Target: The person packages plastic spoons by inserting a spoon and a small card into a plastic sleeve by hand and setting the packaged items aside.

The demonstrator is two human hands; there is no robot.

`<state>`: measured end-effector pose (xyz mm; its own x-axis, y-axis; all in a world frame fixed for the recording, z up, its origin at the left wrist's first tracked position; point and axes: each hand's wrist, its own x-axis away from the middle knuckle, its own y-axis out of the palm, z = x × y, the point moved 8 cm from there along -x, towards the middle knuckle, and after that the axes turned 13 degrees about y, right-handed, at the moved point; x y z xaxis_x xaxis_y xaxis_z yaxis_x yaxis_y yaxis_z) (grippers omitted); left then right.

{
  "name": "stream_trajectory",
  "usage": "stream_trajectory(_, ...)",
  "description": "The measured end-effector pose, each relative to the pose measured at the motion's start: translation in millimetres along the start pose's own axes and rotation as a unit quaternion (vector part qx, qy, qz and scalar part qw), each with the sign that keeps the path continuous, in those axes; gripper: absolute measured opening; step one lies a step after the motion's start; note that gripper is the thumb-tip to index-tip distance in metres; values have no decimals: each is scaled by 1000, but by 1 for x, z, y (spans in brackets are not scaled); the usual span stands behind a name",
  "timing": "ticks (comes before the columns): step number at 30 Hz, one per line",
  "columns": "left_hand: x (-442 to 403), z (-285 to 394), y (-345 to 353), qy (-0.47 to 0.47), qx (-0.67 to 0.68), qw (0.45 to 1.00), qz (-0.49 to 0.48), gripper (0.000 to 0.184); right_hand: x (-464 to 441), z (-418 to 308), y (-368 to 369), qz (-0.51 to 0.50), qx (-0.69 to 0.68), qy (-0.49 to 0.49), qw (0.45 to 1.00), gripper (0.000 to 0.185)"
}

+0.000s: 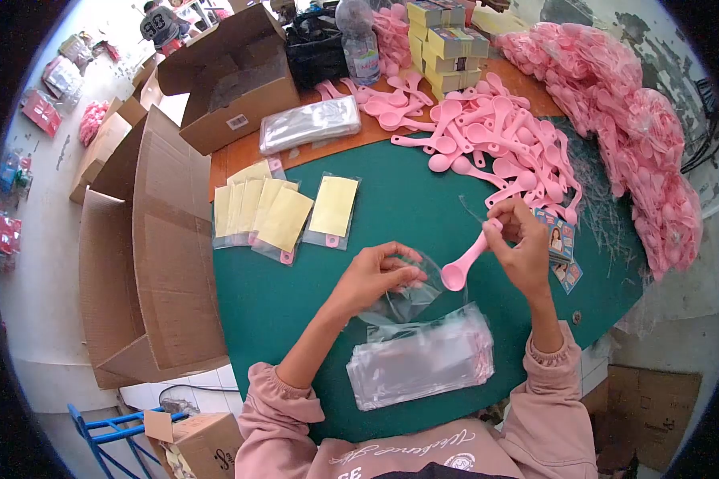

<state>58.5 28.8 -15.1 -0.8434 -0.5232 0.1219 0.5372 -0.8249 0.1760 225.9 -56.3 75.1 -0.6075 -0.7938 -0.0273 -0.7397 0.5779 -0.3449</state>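
My right hand (522, 243) pinches a pink plastic spoon (468, 266) by the end of its handle, with the bowl hanging down and to the left. Just left of the spoon, my left hand (382, 275) has its fingers closed on a clear plastic bag (421, 289). The spoon's bowl is close to the bag's edge; I cannot tell whether they touch. Below both hands lies a stack of clear plastic bags (419, 359). Beside my right hand sits a small pile of printed cards (558, 235).
A big heap of pink spoons (503, 140) covers the far right of the green table (399, 207). Packed bags with yellow cards (287, 217) lie at left. Behind are a bag bundle (310, 125), card stacks (447, 48) and a bottle (359, 48). Open cardboard boxes (180, 255) flank the left edge.
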Motion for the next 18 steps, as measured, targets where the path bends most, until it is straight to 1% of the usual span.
stream_trajectory(1,0,3,0,-11,-24,1000,-10,24,1,0,0,-1,0,0,1000,11)
stream_trajectory(2,1,4,-1,-22,-48,998,-20,25,2,0,5,-32,-3,4,999,10)
stream_trajectory(3,1,5,-3,-22,-49,998,-20,25,3,0,9,-62,-6,7,998,9)
stream_trajectory(4,1,5,-3,-18,-39,999,-20,26,3,2,10,-61,-6,8,998,9)
stream_trajectory(6,0,5,-2,-15,-29,999,-23,27,2,5,-1,36,-19,-13,999,10)
stream_trajectory(7,0,5,-2,-11,-24,999,-21,27,2,4,0,36,-19,-13,999,10)
stream_trajectory(9,0,4,-2,-6,-20,1000,-18,28,3,3,-4,60,-139,-15,988,12)
stream_trajectory(10,0,2,-2,-16,-18,1000,-14,29,5,2,-3,59,-139,-16,988,12)
stream_trajectory(12,0,0,-1,-26,-16,999,-11,30,7,1,6,13,-106,-14,994,13)
stream_trajectory(14,0,2,-2,-20,0,1000,12,33,6,4,7,14,-112,-13,993,13)
stream_trajectory(18,0,2,-2,-20,-13,1000,2,35,5,3,7,8,-108,-20,994,13)
